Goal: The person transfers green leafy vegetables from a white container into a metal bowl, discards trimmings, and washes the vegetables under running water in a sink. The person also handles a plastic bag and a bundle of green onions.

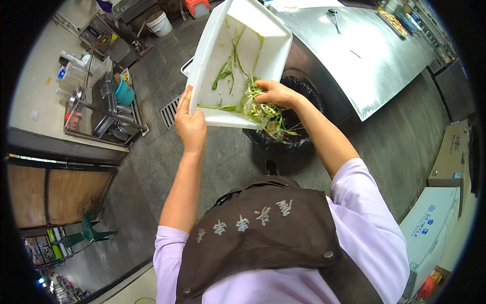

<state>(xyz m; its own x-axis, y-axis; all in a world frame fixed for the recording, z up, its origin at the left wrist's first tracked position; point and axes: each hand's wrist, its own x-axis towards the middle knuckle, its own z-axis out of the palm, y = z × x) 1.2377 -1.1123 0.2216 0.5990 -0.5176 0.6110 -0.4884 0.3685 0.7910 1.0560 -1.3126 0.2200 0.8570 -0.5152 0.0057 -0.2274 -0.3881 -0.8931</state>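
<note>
My left hand (190, 127) grips the near left rim of a white plastic tub (218, 49), which is tipped over a bin lined with a black plastic bag (302, 89). Inside the tub's lower right corner, my right hand (276, 94) is on a tangled clump of green and pale vegetable scraps (260, 106). Part of the clump hangs past the rim above the bag. A few wilted green stems (224, 72) cling to the tub's inner floor. The palm side of my right fingers is hidden.
A stainless steel table (341, 49) stands to the right, with a slotted utensil (334, 19) on it. A floor drain grate (170, 111) lies left of the tub. A metal rack (110, 110) lines the left wall; a white bucket (158, 23) stands behind. At right is a chest freezer (429, 228).
</note>
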